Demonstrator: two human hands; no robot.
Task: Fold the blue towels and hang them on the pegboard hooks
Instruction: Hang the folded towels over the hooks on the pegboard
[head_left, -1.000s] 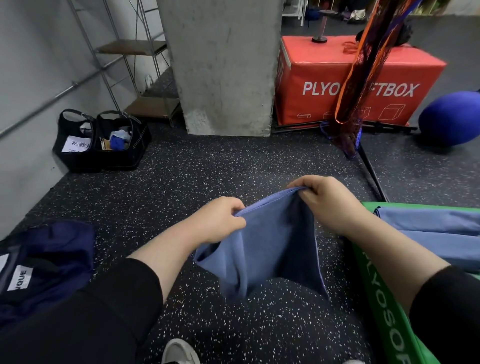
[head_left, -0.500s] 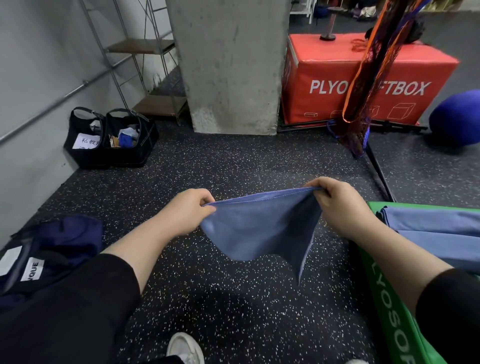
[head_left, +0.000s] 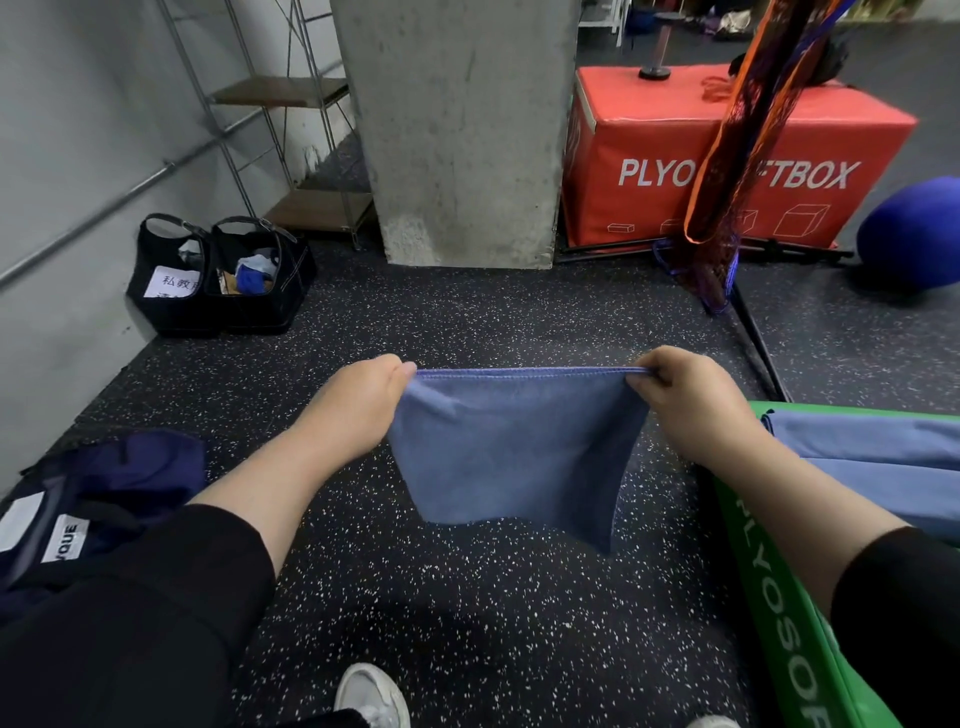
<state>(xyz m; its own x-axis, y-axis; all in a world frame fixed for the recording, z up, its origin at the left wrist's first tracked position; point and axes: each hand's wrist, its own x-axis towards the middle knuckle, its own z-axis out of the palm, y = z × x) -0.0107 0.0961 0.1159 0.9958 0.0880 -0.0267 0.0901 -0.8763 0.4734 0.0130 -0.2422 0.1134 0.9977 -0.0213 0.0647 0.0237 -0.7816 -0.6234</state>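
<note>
Left hand: my left hand (head_left: 358, 405) pinches the left top corner of the towel (head_left: 511, 447), fingers curled round the hem, knuckles facing up.
Right hand: my right hand (head_left: 685, 402) pinches the right top corner the same way, thumb tucked under the fabric.
Towel: it hangs in the air between my hands, above the floor (head_left: 467, 597), not touching it.
Long axis: the stitched top hem runs taut and level from left to right across the head view; the rest of the cloth drops down toward me.
Lower edge: it hangs uneven, the right bottom corner sagging lower than the left.
Layers: whether it is doubled I cannot tell.
Other towels: two more blue towels (head_left: 872, 457) lie flat on the green box (head_left: 769, 582) at my right, long sides running left to right, just beside my right forearm.
Surroundings: a concrete pillar (head_left: 457, 130) and a red box (head_left: 675, 156) stand ahead; black bags (head_left: 218, 275) sit by the wall at left.
</note>
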